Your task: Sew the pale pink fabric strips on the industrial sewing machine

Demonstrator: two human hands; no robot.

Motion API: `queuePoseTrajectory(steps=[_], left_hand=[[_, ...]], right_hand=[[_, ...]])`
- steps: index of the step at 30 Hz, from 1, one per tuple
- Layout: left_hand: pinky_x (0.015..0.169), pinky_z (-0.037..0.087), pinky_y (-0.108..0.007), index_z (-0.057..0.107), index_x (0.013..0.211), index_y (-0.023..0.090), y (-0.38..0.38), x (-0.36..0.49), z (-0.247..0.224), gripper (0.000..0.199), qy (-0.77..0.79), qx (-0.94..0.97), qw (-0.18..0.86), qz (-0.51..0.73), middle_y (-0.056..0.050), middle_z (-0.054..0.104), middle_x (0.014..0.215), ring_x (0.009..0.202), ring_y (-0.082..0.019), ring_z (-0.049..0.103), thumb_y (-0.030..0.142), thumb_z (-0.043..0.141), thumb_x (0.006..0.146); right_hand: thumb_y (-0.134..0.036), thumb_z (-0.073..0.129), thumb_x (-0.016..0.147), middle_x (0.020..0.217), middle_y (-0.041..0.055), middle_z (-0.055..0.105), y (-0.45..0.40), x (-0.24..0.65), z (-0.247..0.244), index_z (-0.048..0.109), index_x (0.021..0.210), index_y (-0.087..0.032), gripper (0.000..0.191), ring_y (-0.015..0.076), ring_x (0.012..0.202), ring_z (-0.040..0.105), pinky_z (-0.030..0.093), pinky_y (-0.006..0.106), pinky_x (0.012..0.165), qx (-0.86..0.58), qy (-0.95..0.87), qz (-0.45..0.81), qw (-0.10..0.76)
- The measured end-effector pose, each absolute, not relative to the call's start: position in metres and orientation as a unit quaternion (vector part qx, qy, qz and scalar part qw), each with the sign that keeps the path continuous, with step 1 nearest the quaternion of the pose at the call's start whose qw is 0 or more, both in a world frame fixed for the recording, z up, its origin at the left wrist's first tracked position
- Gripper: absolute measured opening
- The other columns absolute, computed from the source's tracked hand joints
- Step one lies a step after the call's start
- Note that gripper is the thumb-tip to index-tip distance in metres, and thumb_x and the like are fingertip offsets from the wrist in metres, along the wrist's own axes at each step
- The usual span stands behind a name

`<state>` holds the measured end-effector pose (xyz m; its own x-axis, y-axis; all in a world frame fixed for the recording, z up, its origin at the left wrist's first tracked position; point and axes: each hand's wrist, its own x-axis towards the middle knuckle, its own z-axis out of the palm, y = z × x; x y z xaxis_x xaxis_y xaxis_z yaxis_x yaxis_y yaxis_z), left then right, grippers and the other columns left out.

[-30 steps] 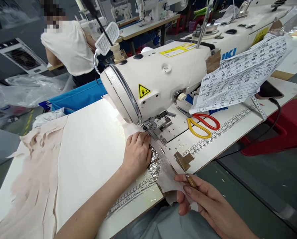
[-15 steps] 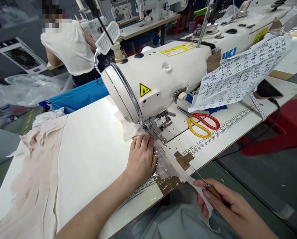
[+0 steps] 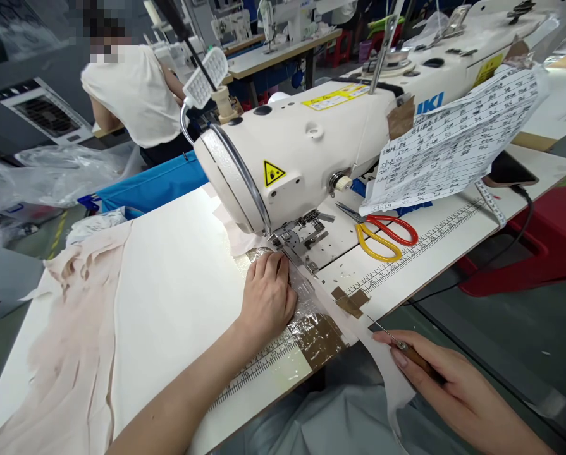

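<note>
Just in front of the sewing machine's (image 3: 292, 145) needle area, my left hand (image 3: 268, 294) presses down with its fingers together on light fabric and clear plastic film. A pale pink fabric strip (image 3: 382, 360) runs from the presser foot over the table's front edge and hangs down. My right hand (image 3: 420, 366) is closed round the wooden handle of an awl (image 3: 418, 360), its thin metal tip pointing up and left over the strip. The fingers of that hand are beside the strip. What lies under my left fingers is hidden.
Scissors (image 3: 382, 234) with red and yellow handles lie right of the needle area. A handwritten sheet (image 3: 453, 145) and a phone (image 3: 510, 170) are at the right. Pink fabric pieces (image 3: 74, 316) cover the table's left end. Beyond, a person in a white top (image 3: 135, 95) sits.
My left hand has shifted slightly up toward the needle. The strip by my right hand hangs lower and straighter, and the fingers that were around it have drawn back to the right.
</note>
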<state>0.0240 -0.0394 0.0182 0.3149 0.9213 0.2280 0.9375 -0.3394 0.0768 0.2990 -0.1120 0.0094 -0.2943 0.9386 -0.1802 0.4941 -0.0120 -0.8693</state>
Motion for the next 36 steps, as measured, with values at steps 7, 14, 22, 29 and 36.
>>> queuePoseTrajectory(steps=[7, 14, 22, 29, 36], left_hand=[[0.095, 0.05, -0.047, 0.054, 0.124, 0.007, -0.031, 0.018, 0.009, 0.038, -0.57, -0.807, 0.048, -0.145, -0.018, 0.051, 0.122, 0.11, -0.03, 0.049, 0.013, 0.042, 0.088], [0.077, 0.055, -0.04, 0.062, 0.105, 0.008, -0.006, 0.006, 0.003, 0.031, -0.527, -0.832, 0.134, -0.104, -0.016, 0.061, 0.1, 0.087, -0.024, 0.054, 0.001, 0.035, 0.09], [0.069, 0.055, -0.033, 0.065, 0.09, 0.016, 0.004, -0.009, 0.001, 0.023, -0.555, -0.787, 0.023, -0.269, -0.008, 0.065, 0.094, 0.082, -0.019, 0.062, 0.029, 0.047, 0.097], [0.069, 0.053, -0.031, 0.067, 0.081, 0.02, 0.007, -0.014, 0.006, 0.022, -0.543, -0.765, -0.083, -0.336, -0.005, 0.067, 0.09, 0.083, -0.018, 0.064, 0.036, 0.056, 0.092], [0.07, 0.053, -0.031, 0.067, 0.082, 0.021, 0.007, -0.013, 0.005, 0.023, -0.566, -0.749, -0.095, -0.331, -0.004, 0.066, 0.087, 0.081, -0.017, 0.063, 0.037, 0.054, 0.092]], right_hand=[[-0.046, 0.063, 0.087, 0.099, 0.0066, 0.076, -0.117, 0.278, 0.036, 0.078, 0.1, -0.034, 0.024, 0.0281, 0.094, 0.068, 0.055, 0.036, 0.08, -0.528, -0.628, 0.453, 0.348], [-0.035, 0.056, 0.092, 0.088, 0.0056, 0.075, -0.096, 0.242, 0.1, 0.073, 0.113, -0.034, 0.027, 0.019, 0.069, 0.069, 0.055, 0.027, 0.06, -0.301, -0.737, 0.525, 0.301], [-0.021, 0.036, 0.098, 0.084, 0.0061, 0.074, -0.083, 0.226, 0.056, 0.06, 0.118, -0.018, 0.032, 0.0213, 0.071, 0.069, 0.05, 0.03, 0.063, -0.381, -0.82, 0.337, 0.263], [-0.018, 0.035, 0.098, 0.092, 0.0105, 0.074, -0.042, 0.212, 0.016, 0.054, 0.122, -0.01, 0.032, 0.0214, 0.071, 0.069, 0.043, 0.028, 0.054, -0.495, -0.822, 0.187, 0.211], [-0.021, 0.038, 0.101, 0.099, 0.0089, 0.074, -0.029, 0.195, 0.01, 0.059, 0.121, -0.015, 0.03, 0.0187, 0.083, 0.071, 0.045, 0.026, 0.061, -0.474, -0.84, 0.136, 0.226]])
